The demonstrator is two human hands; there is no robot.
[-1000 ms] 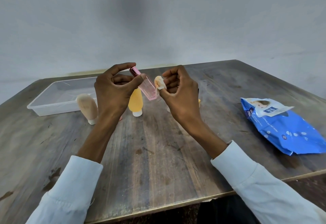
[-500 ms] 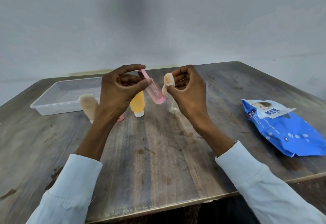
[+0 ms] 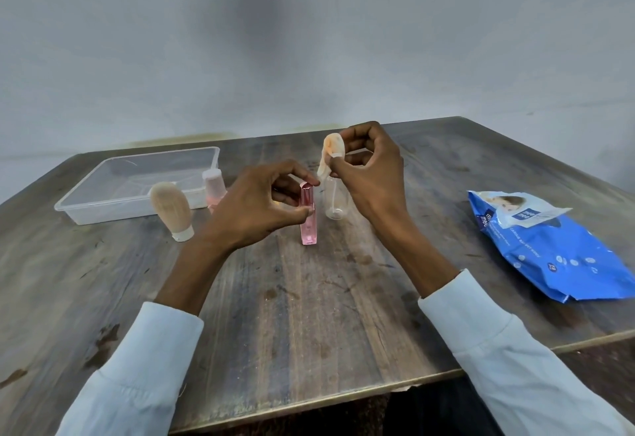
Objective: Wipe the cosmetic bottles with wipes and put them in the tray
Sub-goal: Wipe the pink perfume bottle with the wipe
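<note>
- Four bottles seen from the head view, all outside the tray (image 3: pixel 103 174), which looks empty, so probably none finished yet.
- Counted: one pink bottle (image 3: pixel 308 221) upright mid-tabletop (image 3: pixel 309 315), pinched at the cap by the left hand (image 3: pixel 256 209); one clear bottle (image 3: pixel 335 200) just behind; one beige bottle (image 3: pixel 173 210) and one pale pink bottle (image 3: pixel 213 188) near the tray.
- One wipe (image 3: pixel 331 154), stained, pinched in the raised right hand (image 3: pixel 369 174).
- One blue wipe pack (image 3: pixel 556 250), well apart.
</note>
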